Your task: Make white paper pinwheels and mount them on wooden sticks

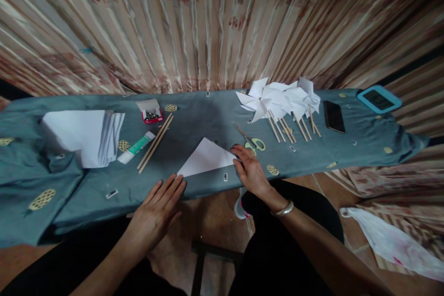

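A white sheet of paper [209,159], folded to a triangle, lies on the cloth-covered table in front of me. My left hand [157,210] rests with stretched fingers, their tips at the paper's left corner. At the right corner, my right hand [252,169] grips the paper between thumb and fingers; a silver bangle is on that wrist. Just beyond the right hand lie scissors [255,144] with pale green handles, blades spread a little. Two wooden sticks [154,144] and a glue stick [136,147] lie left of the paper.
Several white paper pinwheels [261,99] on wooden sticks lie at the back right, near a black phone [334,116] and a blue-framed device [379,99]. An open red box [151,114] holds small metal pieces. A stack of paper [78,134] is at left. Curtains hang behind.
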Available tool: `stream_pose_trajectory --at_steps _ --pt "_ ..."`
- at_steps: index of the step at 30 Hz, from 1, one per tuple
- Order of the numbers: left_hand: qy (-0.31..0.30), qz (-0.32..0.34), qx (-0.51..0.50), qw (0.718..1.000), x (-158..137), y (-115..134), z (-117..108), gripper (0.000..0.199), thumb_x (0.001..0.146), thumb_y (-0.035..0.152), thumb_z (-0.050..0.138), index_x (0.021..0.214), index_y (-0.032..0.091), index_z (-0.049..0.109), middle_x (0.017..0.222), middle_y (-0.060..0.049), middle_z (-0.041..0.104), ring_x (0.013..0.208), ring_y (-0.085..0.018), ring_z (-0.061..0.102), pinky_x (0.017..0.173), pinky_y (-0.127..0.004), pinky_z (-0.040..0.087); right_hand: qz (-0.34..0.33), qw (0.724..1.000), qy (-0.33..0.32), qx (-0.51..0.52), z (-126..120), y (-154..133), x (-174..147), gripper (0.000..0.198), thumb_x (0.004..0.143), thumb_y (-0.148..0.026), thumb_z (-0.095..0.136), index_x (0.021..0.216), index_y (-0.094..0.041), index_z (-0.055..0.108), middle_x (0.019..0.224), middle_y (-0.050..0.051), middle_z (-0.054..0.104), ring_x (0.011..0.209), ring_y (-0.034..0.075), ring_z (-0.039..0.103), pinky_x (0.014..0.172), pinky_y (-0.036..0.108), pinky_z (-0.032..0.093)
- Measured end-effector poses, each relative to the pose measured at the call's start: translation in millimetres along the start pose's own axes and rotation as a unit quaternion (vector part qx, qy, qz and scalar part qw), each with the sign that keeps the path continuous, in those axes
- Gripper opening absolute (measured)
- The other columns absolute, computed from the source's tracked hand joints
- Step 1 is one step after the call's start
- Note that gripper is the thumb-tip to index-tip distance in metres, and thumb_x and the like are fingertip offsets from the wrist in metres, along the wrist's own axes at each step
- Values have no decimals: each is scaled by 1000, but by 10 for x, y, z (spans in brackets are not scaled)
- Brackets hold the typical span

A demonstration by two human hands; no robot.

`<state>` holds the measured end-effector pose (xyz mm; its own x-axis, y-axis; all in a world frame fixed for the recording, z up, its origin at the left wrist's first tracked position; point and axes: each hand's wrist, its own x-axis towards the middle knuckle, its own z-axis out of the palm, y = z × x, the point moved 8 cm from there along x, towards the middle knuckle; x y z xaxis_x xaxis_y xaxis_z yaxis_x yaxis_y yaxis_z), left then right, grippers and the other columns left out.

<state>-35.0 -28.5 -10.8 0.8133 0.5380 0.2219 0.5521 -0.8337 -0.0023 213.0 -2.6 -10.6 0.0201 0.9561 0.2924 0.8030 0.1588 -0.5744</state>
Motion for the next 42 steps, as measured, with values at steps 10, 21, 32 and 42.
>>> stream_pose_trajectory --at_steps 10,21,32,42 --pt "52 -29 -27 998 -129 -118 -164 52 97 35 42 143 11 39 132 -20 60 119 -32 60 99 -48 48 -24 1000 -3 -7 -2 38 -15 48 86 -5 35 128 -13 57 132 16 58 125 26 52 109 51 40" --pt "100 -124 -152 975 544 -423 124 61 94 39 47 147 18 28 133 -20 56 121 -35 56 96 -54 50 21 999 -15 -25 -12 -87 87 37 85 -31 68 117 -13 65 129 16 60 119 29 54 105 44 45" --pt "158 -139 -192 959 822 -407 -170 58 92 30 49 146 21 31 103 -7 69 92 -24 67 82 -39 56 35 997 40 56 -176 -139 134 2 83 -19 67 82 -20 68 110 7 71 104 21 65 98 38 49" --pt "178 -106 -194 959 1018 -258 -433 30 95 34 48 121 22 57 94 -3 71 89 -22 67 82 -35 54 -17 999 -3 29 -99 -378 132 8 89 -21 61 89 -19 69 106 8 72 101 19 68 95 32 53"
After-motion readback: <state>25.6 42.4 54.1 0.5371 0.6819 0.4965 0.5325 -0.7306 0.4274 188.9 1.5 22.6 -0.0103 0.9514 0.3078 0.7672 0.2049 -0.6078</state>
